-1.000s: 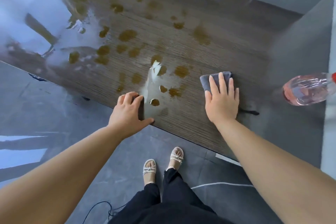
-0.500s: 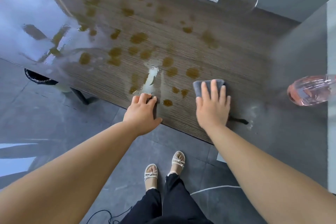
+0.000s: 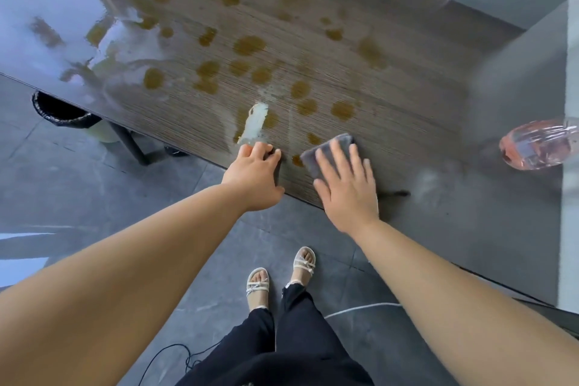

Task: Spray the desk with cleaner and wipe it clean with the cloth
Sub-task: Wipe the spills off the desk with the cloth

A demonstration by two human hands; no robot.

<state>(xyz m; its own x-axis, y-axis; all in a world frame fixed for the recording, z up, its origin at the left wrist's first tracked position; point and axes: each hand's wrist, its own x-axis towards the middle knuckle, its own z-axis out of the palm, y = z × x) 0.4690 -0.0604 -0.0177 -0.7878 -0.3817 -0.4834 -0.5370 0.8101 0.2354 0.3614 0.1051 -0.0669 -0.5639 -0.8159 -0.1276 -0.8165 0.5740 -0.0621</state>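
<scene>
The right grip [image 3: 347, 188] lies flat, fingers straight and spread, palm pressing down on the grey cloth [image 3: 326, 150]. It clasps nothing. The cloth is folded into a small pad that shows only beyond the fingertips and to their left, lying on the surface [image 3: 391, 78] close to its near edge.

Just left of it, the left grip [image 3: 255, 174] sits on that same edge with fingers bent and knuckles up. It carries no loose object, but I cannot tell whether it clasps the edge or only leans on it.

Between the two grips is one small brown stain [image 3: 297, 160]. Beyond the left grip lies a pale wet streak [image 3: 255, 122], and farther out many brown spots [image 3: 249, 45] are scattered over the wood grain. Well to the right of the right grip is the spray bottle [image 3: 535, 146], its liquid pink.

The cloth looks soft, light and limp, and probably damp. It should slide readily on the wet, glossy surface and bunch up if pushed from one corner, so a broad flat palm over its middle suits it best. Most of the spots are untouched, so the wiping looks barely begun.
</scene>
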